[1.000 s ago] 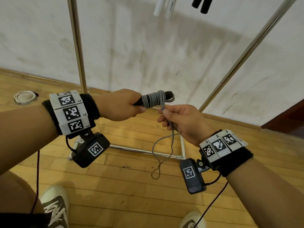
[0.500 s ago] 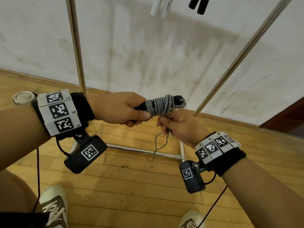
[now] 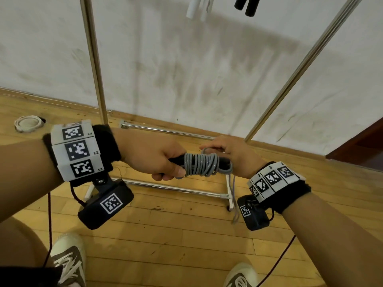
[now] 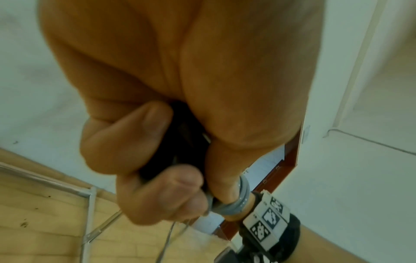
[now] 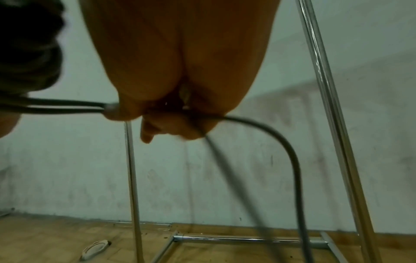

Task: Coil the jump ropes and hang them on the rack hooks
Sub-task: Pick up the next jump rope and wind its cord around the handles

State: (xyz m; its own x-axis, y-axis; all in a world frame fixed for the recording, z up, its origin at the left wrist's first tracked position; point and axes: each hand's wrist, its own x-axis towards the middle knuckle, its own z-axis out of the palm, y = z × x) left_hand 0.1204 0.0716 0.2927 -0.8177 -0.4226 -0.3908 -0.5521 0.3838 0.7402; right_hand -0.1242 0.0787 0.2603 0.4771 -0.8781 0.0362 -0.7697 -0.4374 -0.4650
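My left hand (image 3: 163, 160) grips the black handles (image 4: 180, 142) of a grey jump rope (image 3: 202, 164), held level at waist height. Several turns of the grey cord are wound tight around the handles. My right hand (image 3: 232, 154) is at the far end of the bundle and holds the cord, curled over it from above. In the right wrist view the cord (image 5: 290, 160) runs through those fingers, blurred. A short doubled tail (image 3: 234, 195) hangs down below the bundle. Above, white handles (image 3: 196, 7) and black handles (image 3: 246, 5) hang from the rack.
The chrome rack stands right in front of me against the white wall, with an upright pole (image 3: 93, 59) at left, a slanted pole (image 3: 300, 69) at right and base bars (image 3: 176, 188) on the wooden floor. A white ring (image 3: 28, 123) lies on the floor at far left. My shoes (image 3: 68, 259) are below.
More cord has been wound onto the handles, so the hanging loop has shrunk to a short tail. My right hand rose from under the bundle to its far end.
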